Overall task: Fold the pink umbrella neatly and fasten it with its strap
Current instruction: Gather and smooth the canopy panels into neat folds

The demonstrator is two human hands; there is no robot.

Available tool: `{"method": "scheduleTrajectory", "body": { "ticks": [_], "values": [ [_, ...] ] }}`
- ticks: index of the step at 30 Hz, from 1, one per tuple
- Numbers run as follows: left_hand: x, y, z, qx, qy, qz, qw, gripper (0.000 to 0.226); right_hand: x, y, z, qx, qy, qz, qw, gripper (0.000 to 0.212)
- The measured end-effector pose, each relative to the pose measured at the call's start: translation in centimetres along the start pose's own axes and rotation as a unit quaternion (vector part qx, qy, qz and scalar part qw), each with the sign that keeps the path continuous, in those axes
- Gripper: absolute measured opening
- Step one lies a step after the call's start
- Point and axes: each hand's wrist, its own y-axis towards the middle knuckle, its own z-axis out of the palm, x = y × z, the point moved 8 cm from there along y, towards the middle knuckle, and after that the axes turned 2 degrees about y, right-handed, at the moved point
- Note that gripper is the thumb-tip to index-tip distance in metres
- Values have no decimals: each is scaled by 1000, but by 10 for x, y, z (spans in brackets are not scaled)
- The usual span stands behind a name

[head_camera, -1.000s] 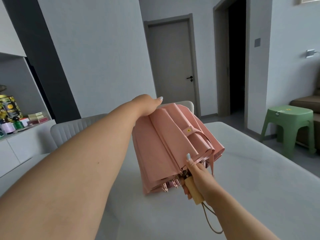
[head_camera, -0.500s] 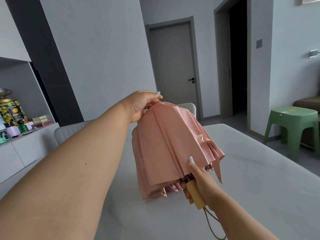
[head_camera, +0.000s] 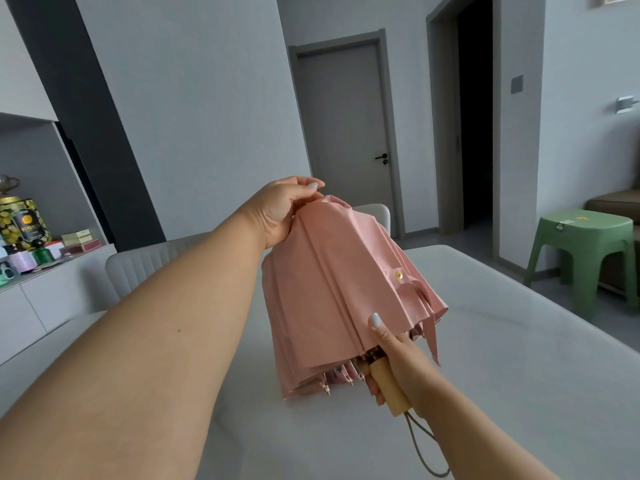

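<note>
Above the table (head_camera: 519,358), mid-scene, I see the umbrella (head_camera: 332,292) held off the surface, collapsed, canopy loose. Left hand (head_camera: 280,211) grip pinches the far top end. Right hand (head_camera: 398,362) grip is curled round the wooden handle (head_camera: 389,389) at the near end, thumb on the fabric. Strap (head_camera: 427,320) hangs unfastened on the right. Green stool (head_camera: 585,247) far right.

I see the pink umbrella (head_camera: 332,292) collapsed but loose, its folds flaring toward the wooden handle (head_camera: 389,388), held tilted above the white table (head_camera: 519,375), with its strap (head_camera: 429,327) hanging unfastened below the gold snap (head_camera: 399,275).
</note>
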Motion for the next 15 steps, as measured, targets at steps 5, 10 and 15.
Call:
{"method": "scheduleTrajectory", "body": {
  "ticks": [5, 10, 15],
  "values": [
    [6, 0, -5, -28, -46, -33, 998, 22, 2, 0, 2, 3, 3, -8, 1000, 64],
    [1, -4, -8, -50, -19, -26, 998, 18, 0, -1, 1, 1, -19, -2, 1000, 66],
    [5, 1, -19, -106, 298, -73, 946, 68, -1, -1, 1, -6, -29, 0, 1000, 62]
  ]
}}
